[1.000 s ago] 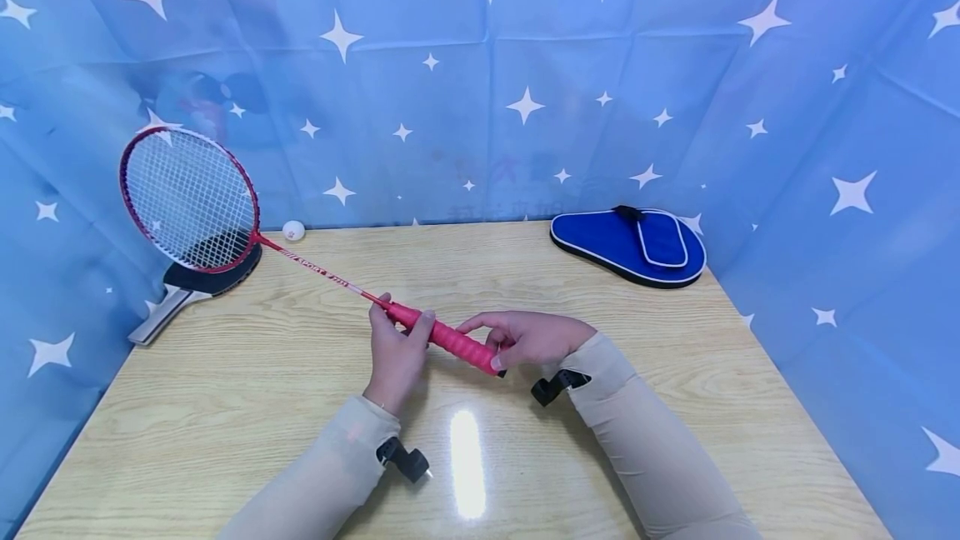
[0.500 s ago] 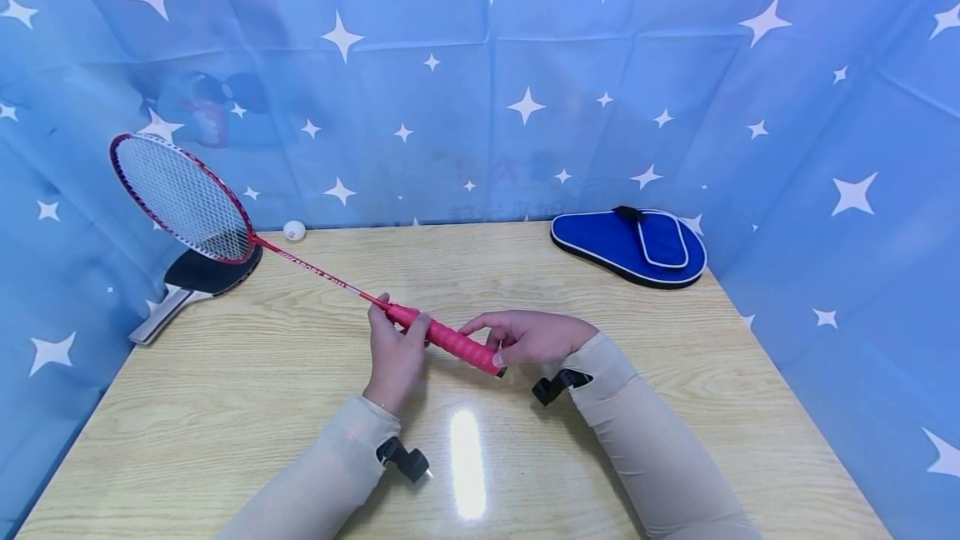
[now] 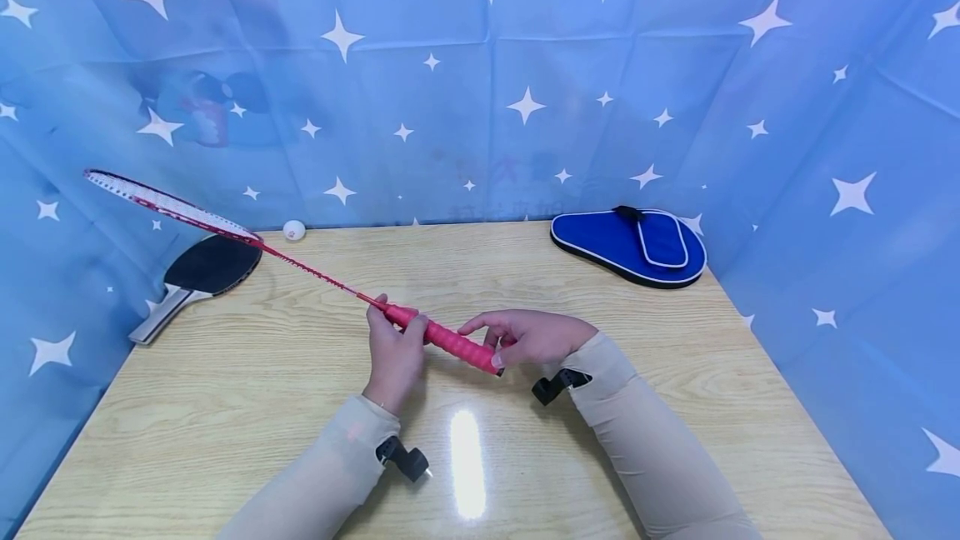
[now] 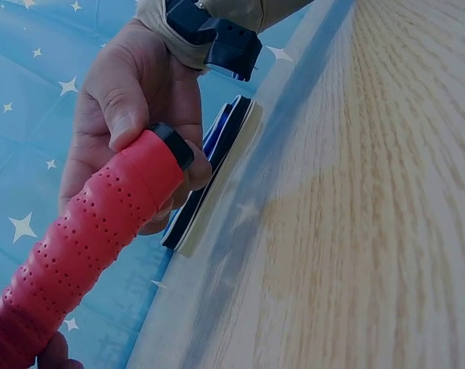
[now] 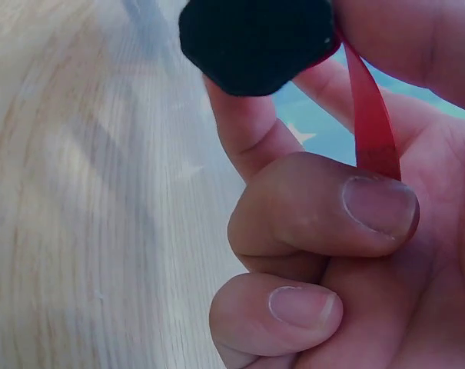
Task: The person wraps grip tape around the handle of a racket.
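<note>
A red and white badminton racket (image 3: pixel 315 272) is held above the table, its head at the upper left and seen almost edge-on. My left hand (image 3: pixel 393 361) grips the top of the pink-red ribbed handle (image 3: pixel 461 347) with thumb and fingers. At the butt end, my right hand (image 3: pixel 536 336) pinches the handle. The left wrist view shows the right thumb on the perforated grip (image 4: pixel 101 207), beside the black end cap (image 4: pixel 173 146). In the right wrist view, a thin red strip (image 5: pixel 376 127) runs down from the butt to a curled finger.
A black table tennis bat (image 3: pixel 213 263) lies at the table's left edge, under the racket head. Near the back edge sits a white ball (image 3: pixel 294 230). A blue paddle case (image 3: pixel 622 244) lies at the back right. A starry blue curtain (image 3: pixel 450 132) borders the wooden table (image 3: pixel 225 407).
The racket has turned about its shaft, so its strings went from facing the camera to nearly edge-on. Its head sits lower and further left. Both hands stay nearly in place.
</note>
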`<state>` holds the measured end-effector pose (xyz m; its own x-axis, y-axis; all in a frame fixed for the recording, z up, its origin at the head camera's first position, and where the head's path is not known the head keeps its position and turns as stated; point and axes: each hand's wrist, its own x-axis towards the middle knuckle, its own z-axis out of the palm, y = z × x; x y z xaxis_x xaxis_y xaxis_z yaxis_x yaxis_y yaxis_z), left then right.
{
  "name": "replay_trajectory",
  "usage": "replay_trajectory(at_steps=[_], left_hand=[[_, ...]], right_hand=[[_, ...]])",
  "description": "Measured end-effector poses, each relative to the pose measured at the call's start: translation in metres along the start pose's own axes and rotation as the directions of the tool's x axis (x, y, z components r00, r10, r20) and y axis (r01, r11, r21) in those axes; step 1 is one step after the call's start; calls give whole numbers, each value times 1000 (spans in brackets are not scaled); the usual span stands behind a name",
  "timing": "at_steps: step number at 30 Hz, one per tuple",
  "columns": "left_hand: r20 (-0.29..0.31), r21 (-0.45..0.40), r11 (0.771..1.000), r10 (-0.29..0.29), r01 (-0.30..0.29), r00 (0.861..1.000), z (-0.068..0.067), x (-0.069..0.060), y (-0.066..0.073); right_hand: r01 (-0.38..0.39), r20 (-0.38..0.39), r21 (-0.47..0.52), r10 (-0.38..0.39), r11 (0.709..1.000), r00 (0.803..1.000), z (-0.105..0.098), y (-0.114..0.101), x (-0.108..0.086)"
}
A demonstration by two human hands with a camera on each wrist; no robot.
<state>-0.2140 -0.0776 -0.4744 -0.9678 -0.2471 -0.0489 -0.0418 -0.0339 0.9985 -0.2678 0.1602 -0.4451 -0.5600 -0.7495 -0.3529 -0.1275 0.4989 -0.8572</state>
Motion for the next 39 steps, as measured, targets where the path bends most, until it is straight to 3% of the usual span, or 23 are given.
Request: replay_trajectory(at_steps=[23, 30, 39], left_hand=[[-22, -18, 1000, 5, -5, 1000, 1, 1, 0], [8, -18, 1000, 17, -17, 1000, 0, 0, 0], [-3, -35, 999, -8, 8, 1000, 0, 1, 1]], right_hand=[[7, -23, -7, -7, 1000, 1000, 0, 3, 2], [50, -10, -9, -50, 999, 999, 1, -1, 0], [77, 33, 29, -78, 997, 996, 0, -3, -1]])
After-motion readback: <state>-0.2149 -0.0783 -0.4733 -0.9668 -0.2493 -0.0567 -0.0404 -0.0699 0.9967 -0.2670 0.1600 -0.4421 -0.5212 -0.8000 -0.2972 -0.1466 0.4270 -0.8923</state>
